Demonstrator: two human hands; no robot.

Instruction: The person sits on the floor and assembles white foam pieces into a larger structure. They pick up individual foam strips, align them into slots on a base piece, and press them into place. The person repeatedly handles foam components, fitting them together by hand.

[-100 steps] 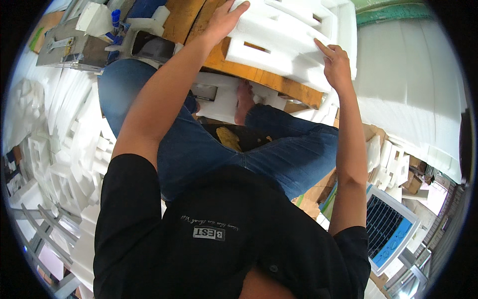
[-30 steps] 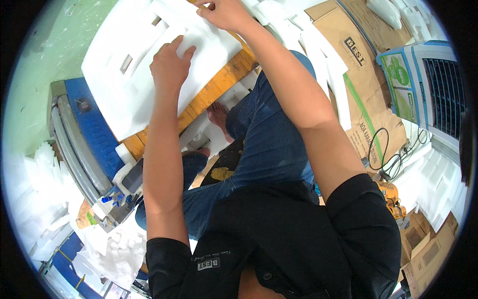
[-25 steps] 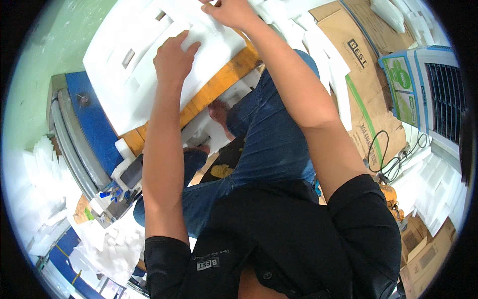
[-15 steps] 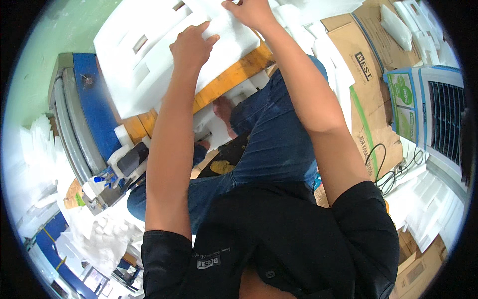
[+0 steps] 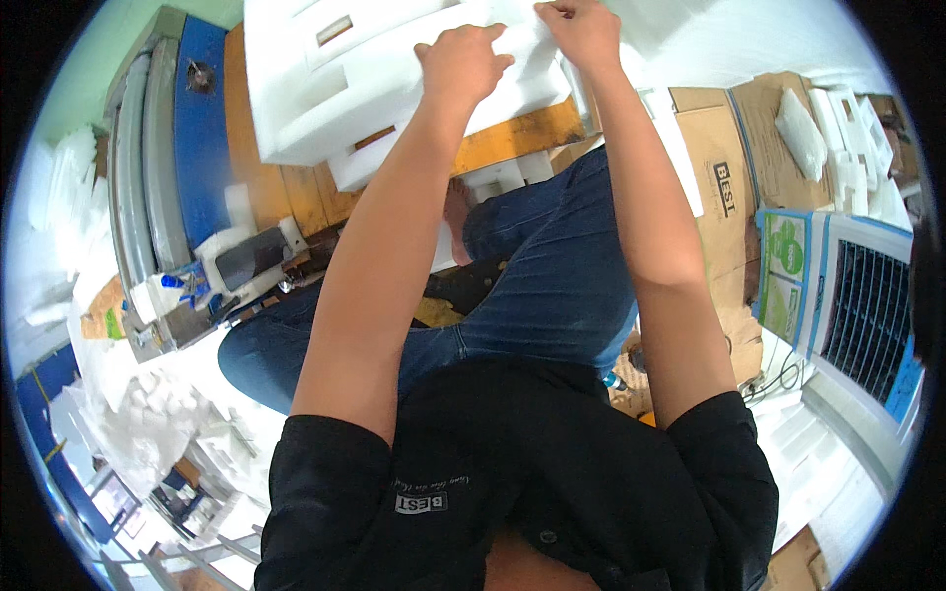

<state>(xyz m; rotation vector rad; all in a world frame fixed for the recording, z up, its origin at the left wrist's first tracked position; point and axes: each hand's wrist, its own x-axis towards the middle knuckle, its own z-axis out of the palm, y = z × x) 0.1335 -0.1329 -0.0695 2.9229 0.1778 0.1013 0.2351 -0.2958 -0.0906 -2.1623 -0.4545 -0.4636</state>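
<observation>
At the far edge of the scene, a large white foam block is gripped by both hands. The left hand is laid on its upper face with the fingers curled down over the near edge, while the right hand is closed as a fist on the block's far right corner. The block, marked by rectangular slots and stepped ledges, is rested on a wooden bench whose orange-brown planks are seen beneath and to the left of it. Smaller white foam pieces are lodged just under the near edge of the bench. Both bare forearms are stretched from the near side toward the block, above knees in blue jeans and a black shirt. To the left of the bench, a blue machine with grey curved rails is shown, and near it a heap of white foam scraps. To the right, flattened cardboard boxes are spread out, with a white air cooler with a dark grille beside them and more foam offcuts at the far right.
</observation>
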